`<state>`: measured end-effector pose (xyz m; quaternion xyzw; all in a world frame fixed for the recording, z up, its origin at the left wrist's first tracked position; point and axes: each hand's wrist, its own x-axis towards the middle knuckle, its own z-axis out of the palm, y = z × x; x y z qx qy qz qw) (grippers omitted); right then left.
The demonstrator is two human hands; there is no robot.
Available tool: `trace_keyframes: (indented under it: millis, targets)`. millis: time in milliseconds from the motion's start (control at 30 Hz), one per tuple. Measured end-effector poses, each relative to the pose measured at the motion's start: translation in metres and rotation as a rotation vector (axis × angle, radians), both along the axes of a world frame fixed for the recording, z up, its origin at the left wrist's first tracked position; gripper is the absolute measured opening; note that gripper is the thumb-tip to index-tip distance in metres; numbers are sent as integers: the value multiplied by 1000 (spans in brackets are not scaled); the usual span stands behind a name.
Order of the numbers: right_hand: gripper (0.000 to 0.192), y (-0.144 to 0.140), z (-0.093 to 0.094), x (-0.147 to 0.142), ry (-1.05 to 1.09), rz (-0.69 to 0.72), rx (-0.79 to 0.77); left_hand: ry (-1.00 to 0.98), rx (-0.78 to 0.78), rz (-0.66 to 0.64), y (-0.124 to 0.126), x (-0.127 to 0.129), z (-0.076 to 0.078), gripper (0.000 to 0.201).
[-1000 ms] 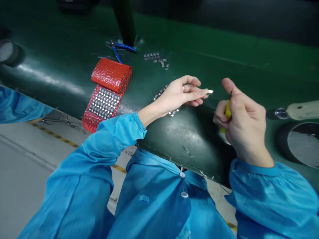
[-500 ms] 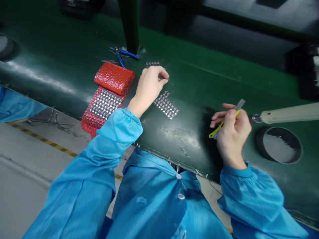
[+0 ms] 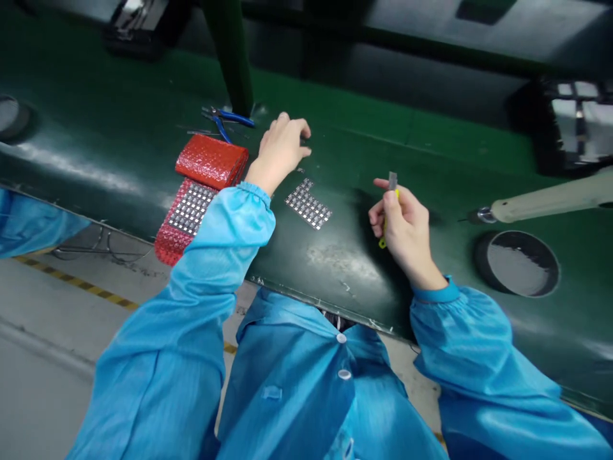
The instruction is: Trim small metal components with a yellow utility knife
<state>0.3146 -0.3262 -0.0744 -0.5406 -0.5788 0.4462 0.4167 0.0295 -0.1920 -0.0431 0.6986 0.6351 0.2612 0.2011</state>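
My left hand (image 3: 282, 145) hovers over the bench just above a panel of small circuit boards (image 3: 309, 206). Its thumb and index finger are apart, and I make out nothing held between them. One tiny loose board (image 3: 301, 170) lies below the thumb. My right hand (image 3: 406, 223) grips a yellow utility knife (image 3: 393, 181), its blade pointing up and away from me. To the left, another board panel (image 3: 192, 208) rests on red bubble wrap (image 3: 211, 160), whose far end is folded into a thick bundle.
Blue-handled cutters (image 3: 225, 120) lie behind the bubble wrap near a green post (image 3: 228, 57). On the right, a pale-handled electric screwdriver (image 3: 541, 197) points inward above a round dark dish (image 3: 520, 263). Black bins (image 3: 541, 128) stand at the back.
My right hand has moved left with the knife, turning the blade more upright. The left thumb and finger have parted, and that hand now covers the strip of boards seen behind it.
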Motion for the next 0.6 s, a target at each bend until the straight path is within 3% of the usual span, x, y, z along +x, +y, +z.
trace_keyframes:
  millis: [100, 167, 300, 467, 533, 600]
  targets:
    - [109, -3, 0, -2, 54, -1, -21, -75, -39, -81, 22, -9, -6, 31]
    - [113, -4, -1, -3, 90, -8, -30, -131, -60, -113, 30, -15, -7, 43]
    - [112, 0, -4, -6, 165, -23, -40, -197, -8, -153, 29, -19, 1, 61]
    - [106, 6, -1, -6, 238, -15, -50, -384, 62, -151, -8, 10, 19, 39]
    - [106, 7, 4, -3, 253, -18, -50, -540, 62, -183, -29, 31, 24, 28]
    - [106, 6, 10, 0, 257, -24, -46, -759, -33, -242, -50, 54, 28, 21]
